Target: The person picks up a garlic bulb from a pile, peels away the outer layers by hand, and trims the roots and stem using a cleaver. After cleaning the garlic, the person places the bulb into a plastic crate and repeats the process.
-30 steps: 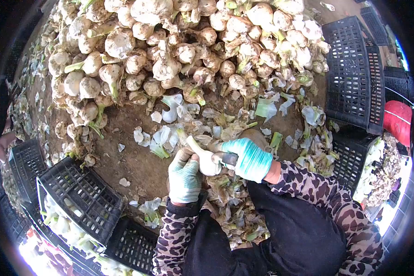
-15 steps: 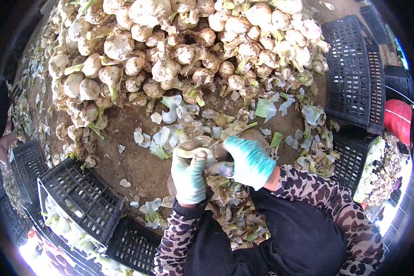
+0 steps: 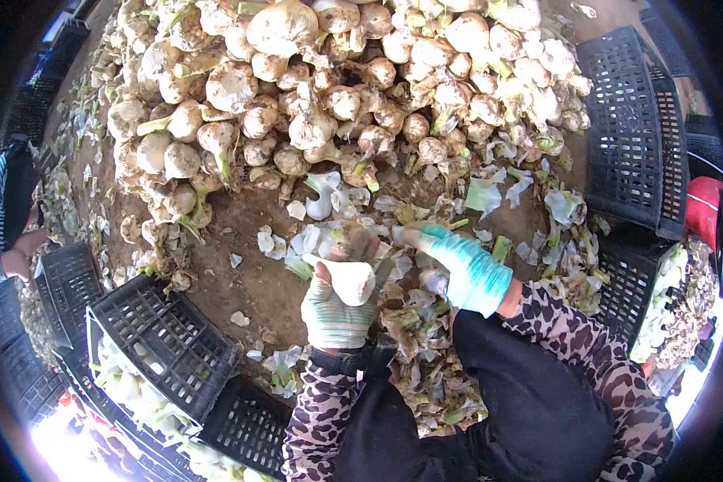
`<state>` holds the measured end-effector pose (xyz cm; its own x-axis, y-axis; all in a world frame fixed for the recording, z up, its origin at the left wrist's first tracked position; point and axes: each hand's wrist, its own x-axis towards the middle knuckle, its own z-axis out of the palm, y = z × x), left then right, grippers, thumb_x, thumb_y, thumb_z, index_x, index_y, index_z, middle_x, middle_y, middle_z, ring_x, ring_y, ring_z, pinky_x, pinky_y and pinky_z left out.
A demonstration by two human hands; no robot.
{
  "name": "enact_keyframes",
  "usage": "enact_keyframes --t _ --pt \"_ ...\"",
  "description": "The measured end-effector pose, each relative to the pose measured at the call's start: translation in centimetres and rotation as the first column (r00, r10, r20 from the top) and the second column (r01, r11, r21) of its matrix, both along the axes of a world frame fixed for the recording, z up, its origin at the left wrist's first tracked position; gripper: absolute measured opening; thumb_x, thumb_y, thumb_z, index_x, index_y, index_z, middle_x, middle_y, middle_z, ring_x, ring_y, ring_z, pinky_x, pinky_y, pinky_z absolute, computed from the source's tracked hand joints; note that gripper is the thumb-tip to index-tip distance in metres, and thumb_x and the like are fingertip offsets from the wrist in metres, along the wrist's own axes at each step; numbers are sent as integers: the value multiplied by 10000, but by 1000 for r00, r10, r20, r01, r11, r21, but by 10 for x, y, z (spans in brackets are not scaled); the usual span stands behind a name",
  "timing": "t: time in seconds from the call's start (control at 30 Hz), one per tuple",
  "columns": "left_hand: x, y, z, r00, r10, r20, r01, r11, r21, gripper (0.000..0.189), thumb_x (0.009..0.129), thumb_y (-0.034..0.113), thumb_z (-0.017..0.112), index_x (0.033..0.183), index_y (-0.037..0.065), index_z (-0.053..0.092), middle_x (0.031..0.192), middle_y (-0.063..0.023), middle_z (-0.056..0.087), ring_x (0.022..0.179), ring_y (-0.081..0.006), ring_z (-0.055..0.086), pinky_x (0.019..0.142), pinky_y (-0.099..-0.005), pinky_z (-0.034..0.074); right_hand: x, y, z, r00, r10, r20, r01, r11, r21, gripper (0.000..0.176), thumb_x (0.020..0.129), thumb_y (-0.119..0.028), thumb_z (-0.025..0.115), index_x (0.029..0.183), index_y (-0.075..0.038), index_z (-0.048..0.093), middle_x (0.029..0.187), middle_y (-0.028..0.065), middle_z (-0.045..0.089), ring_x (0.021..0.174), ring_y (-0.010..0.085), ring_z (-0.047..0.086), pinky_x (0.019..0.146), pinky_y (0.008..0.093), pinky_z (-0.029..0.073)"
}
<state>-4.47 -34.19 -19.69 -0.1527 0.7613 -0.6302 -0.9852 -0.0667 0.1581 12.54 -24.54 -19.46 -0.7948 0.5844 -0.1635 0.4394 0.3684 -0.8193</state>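
A clean white bulb (image 3: 352, 283) rests in my left hand (image 3: 336, 315), which wears a striped glove and has its thumb along the bulb's side. Just right of it, my right hand (image 3: 466, 269), in a green and white glove, has its fingers bent toward the bulb, apart from it. Whatever my right fingers hold is too blurred to make out. Loose skins (image 3: 297, 241) lie on the soil beyond my hands, and more peelings lie below and between my knees. A big heap of unpeeled bulbs (image 3: 289, 104) rises ahead.
Black crates (image 3: 165, 341) with white bulbs stand at the lower left. More black crates (image 3: 631, 132) stand at the right, beside a red object (image 3: 704, 210). At the far left, part of another person (image 3: 10, 213) shows, with a striped sleeve and bare hand.
The white bulb now shows whole in my left hand, tilted upright. My right hand has moved away from it to the right. The view has shifted slightly, and more of the other person shows.
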Motion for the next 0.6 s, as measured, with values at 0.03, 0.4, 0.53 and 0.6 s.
enact_keyframes --t 0.03,0.4,0.53,0.6 --pt "4 1 -1 1000 -10 10 11 999 -38 354 809 318 546 992 16 523 1101 -161 517 1108 -324 427 918 -524 345 -8 3 6 991 -2 -133 -6 998 -58 585 708 -84 599 1251 -66 381 1177 185 456 1078 301 463 893 343 385" --pt "15 37 -14 255 -485 -836 349 853 -388 377 822 200 540 1124 -16 473 1070 -88 524 923 -157 514 781 -263 422 40 49 50 771 -629 98 580 630 -517 466 667 -279 687 1011 11 564 808 70 610 701 127 580 636 255 462" --pt "-37 67 -36 -519 -461 -720 -71 863 -501 386 720 78 577 1091 23 488 1081 -170 507 941 -276 518 792 -339 434 202 131 69 468 -870 -158 778 490 -393 555 721 -235 654 1146 21 405 1018 99 498 845 191 510 731 302 447" --pt "-56 86 -46 -708 -471 -526 -174 838 -517 455 678 87 589 1110 38 456 1177 -199 417 996 -365 455 815 -426 418 260 144 88 206 -780 -590 210 625 -752 513 758 -243 590 1166 13 412 1074 84 462 992 201 443 880 342 371"
